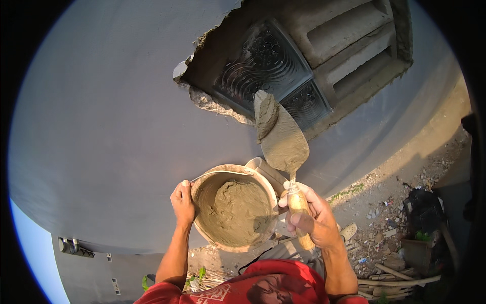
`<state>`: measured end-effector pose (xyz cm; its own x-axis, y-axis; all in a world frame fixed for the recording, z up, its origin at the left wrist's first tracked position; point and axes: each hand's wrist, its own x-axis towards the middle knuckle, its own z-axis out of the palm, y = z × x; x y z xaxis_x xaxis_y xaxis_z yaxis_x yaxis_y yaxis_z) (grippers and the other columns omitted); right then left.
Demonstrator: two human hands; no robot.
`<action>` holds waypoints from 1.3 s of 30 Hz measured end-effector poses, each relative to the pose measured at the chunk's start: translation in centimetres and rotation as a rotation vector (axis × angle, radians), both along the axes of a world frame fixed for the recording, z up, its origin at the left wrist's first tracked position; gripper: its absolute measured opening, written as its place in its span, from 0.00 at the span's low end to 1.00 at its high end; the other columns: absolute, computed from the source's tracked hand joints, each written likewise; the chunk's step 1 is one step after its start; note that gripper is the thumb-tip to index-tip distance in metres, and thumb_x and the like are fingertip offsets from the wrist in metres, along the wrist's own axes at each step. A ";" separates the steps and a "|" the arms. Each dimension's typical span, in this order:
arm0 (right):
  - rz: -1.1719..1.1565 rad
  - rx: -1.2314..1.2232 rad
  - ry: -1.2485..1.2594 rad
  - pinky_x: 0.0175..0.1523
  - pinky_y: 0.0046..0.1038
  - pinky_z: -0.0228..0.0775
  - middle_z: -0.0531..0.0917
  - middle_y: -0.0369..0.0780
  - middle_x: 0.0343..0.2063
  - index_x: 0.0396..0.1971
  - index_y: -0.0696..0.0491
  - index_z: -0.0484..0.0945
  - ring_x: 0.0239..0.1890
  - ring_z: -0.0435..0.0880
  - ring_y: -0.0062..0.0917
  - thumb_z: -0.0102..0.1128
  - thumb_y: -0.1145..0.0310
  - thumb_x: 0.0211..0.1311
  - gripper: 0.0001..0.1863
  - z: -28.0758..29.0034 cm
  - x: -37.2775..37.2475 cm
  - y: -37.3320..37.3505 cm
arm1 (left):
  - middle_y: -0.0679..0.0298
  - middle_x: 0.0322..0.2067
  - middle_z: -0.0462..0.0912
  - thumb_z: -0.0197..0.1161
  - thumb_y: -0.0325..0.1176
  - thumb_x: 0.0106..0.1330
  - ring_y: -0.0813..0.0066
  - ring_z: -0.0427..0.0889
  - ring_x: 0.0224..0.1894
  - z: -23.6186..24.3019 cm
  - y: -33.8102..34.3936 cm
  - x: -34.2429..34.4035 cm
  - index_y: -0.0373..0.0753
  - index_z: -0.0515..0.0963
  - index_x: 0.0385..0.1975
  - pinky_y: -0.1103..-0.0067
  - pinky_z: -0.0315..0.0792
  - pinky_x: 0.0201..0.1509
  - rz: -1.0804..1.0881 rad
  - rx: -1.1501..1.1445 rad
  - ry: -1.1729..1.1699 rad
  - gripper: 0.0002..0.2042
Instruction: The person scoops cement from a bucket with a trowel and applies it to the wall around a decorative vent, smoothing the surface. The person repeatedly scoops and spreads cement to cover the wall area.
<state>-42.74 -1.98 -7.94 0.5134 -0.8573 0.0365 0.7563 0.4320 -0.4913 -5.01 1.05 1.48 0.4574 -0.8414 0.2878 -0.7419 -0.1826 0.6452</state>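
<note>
My right hand (pixel 311 215) is wrapped round the wooden handle of a trowel (pixel 286 144). A lump of wet mortar (pixel 266 114) sits toward the blade's tip, and more is smeared over the rest of the blade. At the left rim of a bucket (pixel 200 230), my left hand (pixel 183 203) grips the edge, its thumb by the wire handle; the other fingers are partly hidden. Inside the bucket lies wet mortar (pixel 238 213). The trowel tip overlaps the lower edge of a patterned glass block (pixel 260 66) in the wall opening; whether it touches cannot be told.
A grey wall (pixel 111 126) surrounds the opening, whose left edge is broken and rough. Slotted concrete vent blocks (pixel 349 30) fill its right part. A pipe (pixel 266 172) stands behind the bucket. Rubble (pixel 377 223) and wooden poles (pixel 400 278) lie on the ground at right.
</note>
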 end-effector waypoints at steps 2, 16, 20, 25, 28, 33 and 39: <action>-0.036 0.051 0.069 0.33 0.24 0.77 0.84 0.43 0.49 0.70 0.63 0.65 0.31 0.82 0.21 0.70 0.72 0.61 0.38 0.4 -0.5 0.7 | 0.71 0.28 0.79 0.55 0.44 0.82 0.83 0.71 0.34 0.0 0.0 -0.1 0.31 0.82 0.35 0.79 0.69 0.42 0.015 -0.005 0.019 0.21; -0.139 0.180 -0.012 0.30 0.24 0.78 0.81 0.46 0.50 0.71 0.64 0.62 0.30 0.83 0.23 0.68 0.71 0.63 0.39 0.7 -2.3 0.6 | 0.70 0.28 0.78 0.55 0.44 0.82 0.81 0.70 0.33 -0.4 0.0 0.4 0.30 0.83 0.33 0.78 0.69 0.42 0.001 -0.032 0.008 0.22; -0.241 0.097 -0.072 0.30 0.24 0.77 0.81 0.46 0.51 0.72 0.65 0.61 0.29 0.82 0.23 0.71 0.67 0.60 0.43 1.8 -4.2 -1.0 | 0.69 0.29 0.77 0.55 0.45 0.82 0.81 0.70 0.34 -0.2 0.0 0.2 0.30 0.83 0.33 0.78 0.68 0.42 0.001 -0.025 0.040 0.22; -0.924 -0.099 0.342 0.37 0.23 0.78 0.81 0.45 0.51 0.75 0.64 0.59 0.36 0.81 0.22 0.72 0.69 0.62 0.45 2.7 -5.8 -3.4 | 0.70 0.28 0.75 0.55 0.45 0.82 0.81 0.69 0.34 0.0 -0.1 0.0 0.30 0.82 0.33 0.78 0.68 0.42 -0.003 -0.019 0.017 0.22; -1.276 -0.129 0.599 0.43 0.24 0.77 0.81 0.45 0.52 0.75 0.63 0.58 0.39 0.81 0.24 0.69 0.72 0.65 0.42 1.3 -4.7 -4.7 | 0.70 0.27 0.75 0.55 0.45 0.82 0.81 0.69 0.34 0.1 -0.1 -0.1 0.30 0.82 0.33 0.78 0.67 0.42 0.005 -0.011 0.008 0.22; -0.980 -0.579 0.888 0.53 0.33 0.77 0.82 0.49 0.52 0.70 0.63 0.67 0.46 0.83 0.35 0.67 0.78 0.63 0.35 -3.7 2.8 -4.1 | 0.70 0.27 0.75 0.55 0.45 0.82 0.82 0.68 0.33 0.1 -0.1 -0.5 0.31 0.82 0.33 0.78 0.67 0.41 0.021 -0.016 0.005 0.22; -0.607 -0.549 0.720 0.58 0.32 0.74 0.83 0.50 0.51 0.67 0.65 0.71 0.49 0.84 0.34 0.67 0.75 0.61 0.33 -4.2 3.8 -0.7 | 0.70 0.27 0.77 0.55 0.46 0.82 0.81 0.70 0.33 0.2 -0.1 -0.2 0.31 0.83 0.33 0.77 0.68 0.42 0.051 0.014 -0.003 0.23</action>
<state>-38.98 -2.66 -12.15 0.0641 -0.9339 0.3517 0.2268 -0.3296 -0.9165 -5.21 0.98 1.63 0.4986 -0.8212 0.2774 -0.7336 -0.2294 0.6397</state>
